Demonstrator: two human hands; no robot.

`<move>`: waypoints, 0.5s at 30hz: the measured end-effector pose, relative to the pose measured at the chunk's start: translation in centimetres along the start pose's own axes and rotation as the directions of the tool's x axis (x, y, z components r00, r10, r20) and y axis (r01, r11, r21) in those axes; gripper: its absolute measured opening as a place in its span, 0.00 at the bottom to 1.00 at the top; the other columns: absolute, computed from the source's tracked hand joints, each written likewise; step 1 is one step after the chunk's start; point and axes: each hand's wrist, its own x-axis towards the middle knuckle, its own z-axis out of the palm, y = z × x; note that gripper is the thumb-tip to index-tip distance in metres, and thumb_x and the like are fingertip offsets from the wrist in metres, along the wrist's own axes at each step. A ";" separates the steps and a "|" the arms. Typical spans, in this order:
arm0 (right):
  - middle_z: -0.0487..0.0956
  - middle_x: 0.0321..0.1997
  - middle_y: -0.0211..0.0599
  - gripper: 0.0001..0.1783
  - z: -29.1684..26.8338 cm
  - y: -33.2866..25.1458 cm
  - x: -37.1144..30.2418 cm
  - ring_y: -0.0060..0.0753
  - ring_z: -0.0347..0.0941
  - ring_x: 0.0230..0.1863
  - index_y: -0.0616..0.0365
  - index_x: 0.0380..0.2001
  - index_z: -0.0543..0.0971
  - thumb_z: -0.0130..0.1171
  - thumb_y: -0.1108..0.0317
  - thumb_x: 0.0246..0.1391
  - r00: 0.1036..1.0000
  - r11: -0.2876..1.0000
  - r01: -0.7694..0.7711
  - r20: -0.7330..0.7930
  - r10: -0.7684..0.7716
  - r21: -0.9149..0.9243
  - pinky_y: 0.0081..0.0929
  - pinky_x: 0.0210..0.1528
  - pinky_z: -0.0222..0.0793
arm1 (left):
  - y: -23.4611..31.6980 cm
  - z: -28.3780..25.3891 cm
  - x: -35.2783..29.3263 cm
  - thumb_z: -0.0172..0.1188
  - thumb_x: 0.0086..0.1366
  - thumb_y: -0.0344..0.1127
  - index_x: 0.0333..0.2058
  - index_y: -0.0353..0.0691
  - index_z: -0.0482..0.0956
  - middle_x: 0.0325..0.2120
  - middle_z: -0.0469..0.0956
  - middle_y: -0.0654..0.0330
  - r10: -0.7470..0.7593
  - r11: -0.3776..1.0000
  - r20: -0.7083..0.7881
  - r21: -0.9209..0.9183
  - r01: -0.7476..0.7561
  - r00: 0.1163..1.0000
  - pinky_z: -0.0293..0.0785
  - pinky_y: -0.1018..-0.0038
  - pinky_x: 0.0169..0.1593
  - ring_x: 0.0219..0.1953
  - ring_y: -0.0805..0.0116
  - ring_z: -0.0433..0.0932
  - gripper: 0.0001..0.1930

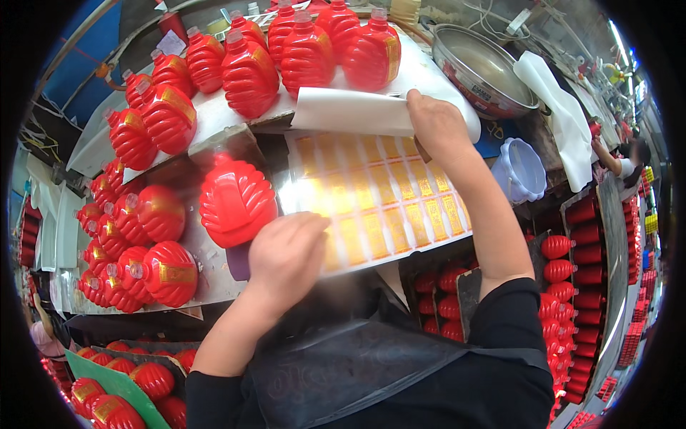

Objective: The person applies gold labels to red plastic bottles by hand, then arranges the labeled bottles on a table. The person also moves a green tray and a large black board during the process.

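Note:
A sheet of gold labels (407,207) in rows lies flat in front of me. Along its far side a white paper sheet (351,113) stands folded up. My right hand (439,127) is closed on the right end of that paper, and a small brown edge shows below the fingers. Close to the labels' left edge is my left hand (286,250), its fingers bent and smeared by motion; whether they hold a label is unclear. Just beyond it a plain red ribbed bottle (237,201) leans on a dark purple support (238,262), no label showing on its facing side.
Several red bottles with gold labels (250,79) crowd the table's back and left. A metal basin (486,68) stands at the back right, above a pale blue bucket (519,171). Crates of red bottles (561,293) flank me below. Other people (629,161) are farther off.

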 end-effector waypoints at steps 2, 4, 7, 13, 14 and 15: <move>0.83 0.32 0.50 0.06 -1.5 1.2 0.1 0.54 0.83 0.37 0.60 0.37 0.72 0.54 0.74 0.56 1.000 0.999 0.002 0.001 -0.002 -0.038 0.47 0.41 0.79 | -0.7 -0.7 -0.8 0.66 0.58 0.20 0.41 0.35 0.81 0.38 0.85 0.51 0.059 0.998 -0.204 0.045 -0.050 0.977 0.78 0.61 0.53 0.45 0.51 0.85 0.12; 0.83 0.31 0.52 0.06 -3.9 2.0 0.4 0.57 0.82 0.37 0.57 0.41 0.73 0.53 0.69 0.62 0.982 0.987 -0.138 -0.118 0.148 0.087 0.51 0.41 0.77 | -2.2 -3.1 -2.2 0.65 0.57 0.20 0.40 0.34 0.82 0.41 0.84 0.50 0.071 0.992 -0.326 0.119 -0.033 0.943 0.78 0.61 0.52 0.46 0.49 0.83 0.11; 0.84 0.34 0.53 0.09 -7.1 4.8 0.7 0.58 0.82 0.40 0.54 0.45 0.77 0.53 0.64 0.65 0.910 0.936 -0.213 -0.292 0.294 0.280 0.54 0.43 0.75 | -4.0 -4.1 -3.7 0.64 0.58 0.23 0.45 0.34 0.81 0.50 0.79 0.46 -0.074 0.955 -0.444 0.227 0.192 0.893 0.71 0.55 0.60 0.55 0.45 0.77 0.14; 0.80 0.32 0.20 0.15 -9.4 8.6 1.8 0.13 0.70 0.32 0.62 0.45 0.82 0.59 0.60 0.68 0.892 0.665 -0.212 -0.136 0.431 0.716 0.18 0.37 0.67 | -8.7 -3.0 -4.6 0.63 0.67 0.40 0.63 0.34 0.68 0.65 0.66 0.45 -0.453 0.885 -0.361 -0.070 0.461 0.815 0.60 0.57 0.70 0.67 0.46 0.66 0.30; 0.80 0.34 0.21 0.15 -9.2 9.1 1.9 0.13 0.71 0.33 0.62 0.45 0.82 0.58 0.61 0.68 0.895 0.605 -0.223 -0.086 0.438 0.764 0.18 0.38 0.67 | -9.3 -2.8 -4.7 0.63 0.67 0.43 0.63 0.34 0.67 0.64 0.66 0.44 -0.532 0.847 -0.307 -0.206 0.490 0.789 0.60 0.57 0.69 0.66 0.45 0.66 0.31; 0.80 0.35 0.22 0.15 -9.0 9.9 1.8 0.14 0.72 0.34 0.63 0.45 0.82 0.58 0.61 0.68 0.891 0.537 -0.265 -0.009 0.453 0.801 0.18 0.38 0.67 | -9.6 -2.7 -4.9 0.64 0.67 0.44 0.63 0.34 0.67 0.64 0.66 0.44 -0.493 0.870 -0.319 -0.189 0.456 0.809 0.60 0.57 0.69 0.66 0.45 0.66 0.31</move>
